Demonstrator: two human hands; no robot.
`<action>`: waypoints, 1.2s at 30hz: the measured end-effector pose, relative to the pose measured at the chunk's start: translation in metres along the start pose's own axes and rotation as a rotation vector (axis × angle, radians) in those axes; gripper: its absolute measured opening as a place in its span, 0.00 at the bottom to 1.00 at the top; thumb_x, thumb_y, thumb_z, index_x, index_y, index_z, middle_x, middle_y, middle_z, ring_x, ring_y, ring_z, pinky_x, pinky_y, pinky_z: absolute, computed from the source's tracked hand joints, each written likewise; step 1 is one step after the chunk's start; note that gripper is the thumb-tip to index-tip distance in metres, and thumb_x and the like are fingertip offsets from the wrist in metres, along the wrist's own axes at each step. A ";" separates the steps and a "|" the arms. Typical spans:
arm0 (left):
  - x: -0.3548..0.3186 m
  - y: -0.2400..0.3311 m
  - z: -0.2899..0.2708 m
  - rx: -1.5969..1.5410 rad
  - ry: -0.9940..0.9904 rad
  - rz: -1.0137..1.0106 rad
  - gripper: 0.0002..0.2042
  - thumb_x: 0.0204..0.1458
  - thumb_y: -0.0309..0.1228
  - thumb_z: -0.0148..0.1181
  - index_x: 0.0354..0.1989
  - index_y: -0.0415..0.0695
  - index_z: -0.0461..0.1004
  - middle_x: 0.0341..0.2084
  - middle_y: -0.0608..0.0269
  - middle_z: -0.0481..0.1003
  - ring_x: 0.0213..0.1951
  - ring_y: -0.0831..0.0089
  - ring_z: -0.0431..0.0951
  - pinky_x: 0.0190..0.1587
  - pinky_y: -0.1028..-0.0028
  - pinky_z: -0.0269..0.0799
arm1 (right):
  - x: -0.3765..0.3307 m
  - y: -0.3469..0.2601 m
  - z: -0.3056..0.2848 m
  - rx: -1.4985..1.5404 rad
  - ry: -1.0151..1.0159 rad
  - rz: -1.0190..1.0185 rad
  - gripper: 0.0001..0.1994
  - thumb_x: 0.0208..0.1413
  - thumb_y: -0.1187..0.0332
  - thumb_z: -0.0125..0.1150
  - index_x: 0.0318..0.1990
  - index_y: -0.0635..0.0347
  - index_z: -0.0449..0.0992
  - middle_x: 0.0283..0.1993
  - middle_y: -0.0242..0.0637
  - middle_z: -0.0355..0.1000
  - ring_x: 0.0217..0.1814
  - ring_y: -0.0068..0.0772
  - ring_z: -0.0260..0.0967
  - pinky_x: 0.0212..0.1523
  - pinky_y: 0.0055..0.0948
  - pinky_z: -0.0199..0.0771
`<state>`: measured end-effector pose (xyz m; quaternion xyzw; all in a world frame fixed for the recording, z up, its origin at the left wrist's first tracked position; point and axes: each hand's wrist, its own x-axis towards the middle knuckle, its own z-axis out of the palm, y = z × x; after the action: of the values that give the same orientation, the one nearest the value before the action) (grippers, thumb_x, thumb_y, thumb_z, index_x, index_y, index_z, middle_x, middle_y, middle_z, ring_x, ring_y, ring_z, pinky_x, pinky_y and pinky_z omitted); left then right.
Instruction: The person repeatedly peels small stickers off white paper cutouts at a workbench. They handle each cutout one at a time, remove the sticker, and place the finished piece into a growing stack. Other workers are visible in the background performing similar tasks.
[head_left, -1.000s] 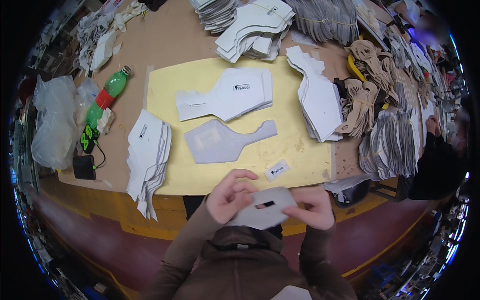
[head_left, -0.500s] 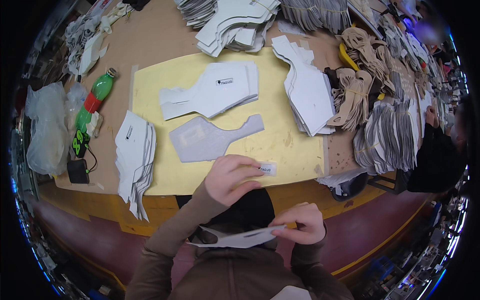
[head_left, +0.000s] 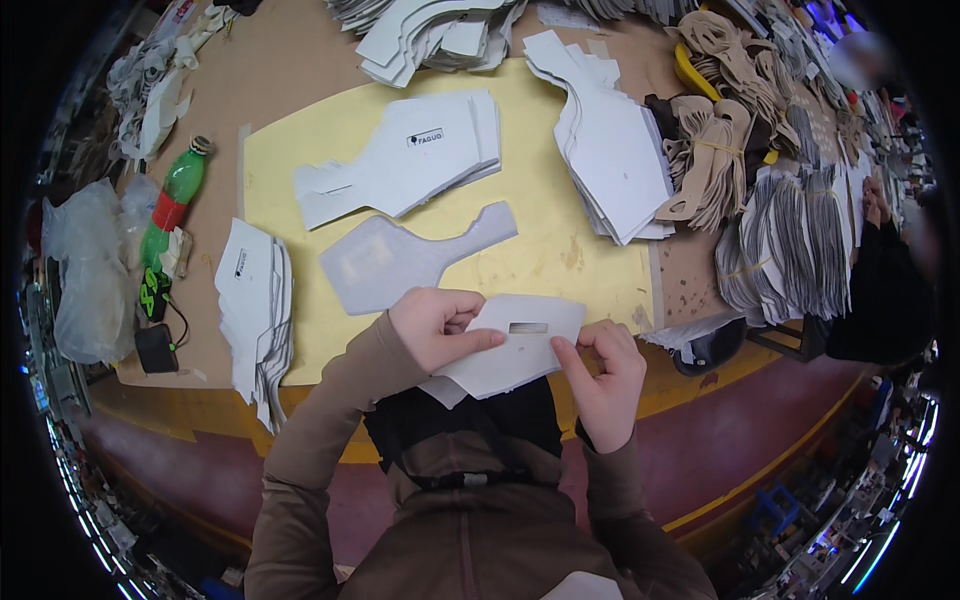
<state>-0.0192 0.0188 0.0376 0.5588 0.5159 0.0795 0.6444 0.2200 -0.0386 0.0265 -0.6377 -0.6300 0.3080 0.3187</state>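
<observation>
My left hand and my right hand hold a white cut panel between them, above the near edge of the yellow sheet. A narrow rectangular slot is cut through the panel. The left thumb presses its face beside the slot, with the fingers curled behind. My right thumb and fingers pinch its right edge. Just beyond lies a grey panel of similar outline, flat on the sheet. Farther back rests a small pile of white panels, the top one bearing a small dark-printed label. Whatever is behind the held panel is hidden.
Stacks of white panels stand left, right and at the back. Bundled beige pieces and grey pieces lie at the right. A green bottle and plastic bag are left. Another person's sleeve is far right.
The white panel has been raised from near my lap to the table edge, its face turned up. My left hand, earlier at a small label on the sheet, now grips it too. That label is out of sight.
</observation>
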 end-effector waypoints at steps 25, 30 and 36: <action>0.006 0.003 0.006 0.008 0.139 -0.072 0.12 0.56 0.34 0.70 0.30 0.36 0.79 0.13 0.72 0.66 0.19 0.87 0.60 0.22 0.78 0.57 | 0.018 -0.005 0.001 -0.162 -0.108 0.063 0.12 0.50 0.68 0.72 0.23 0.58 0.73 0.22 0.32 0.64 0.25 0.36 0.64 0.26 0.36 0.62; 0.006 0.003 0.005 0.015 0.147 -0.068 0.11 0.55 0.34 0.70 0.32 0.36 0.81 0.12 0.72 0.65 0.19 0.86 0.59 0.22 0.77 0.57 | 0.019 -0.006 0.000 -0.192 -0.122 0.068 0.13 0.50 0.68 0.72 0.22 0.57 0.72 0.21 0.32 0.64 0.25 0.36 0.64 0.25 0.36 0.62; 0.007 0.004 0.004 0.017 0.144 -0.062 0.11 0.56 0.33 0.69 0.33 0.35 0.82 0.12 0.71 0.65 0.18 0.85 0.59 0.22 0.77 0.57 | 0.020 -0.007 0.002 -0.184 -0.104 0.059 0.13 0.50 0.68 0.72 0.22 0.57 0.72 0.21 0.32 0.64 0.24 0.36 0.64 0.25 0.37 0.61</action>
<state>-0.0110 0.0220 0.0359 0.5409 0.5785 0.0952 0.6031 0.2146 -0.0189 0.0311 -0.6657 -0.6524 0.2908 0.2162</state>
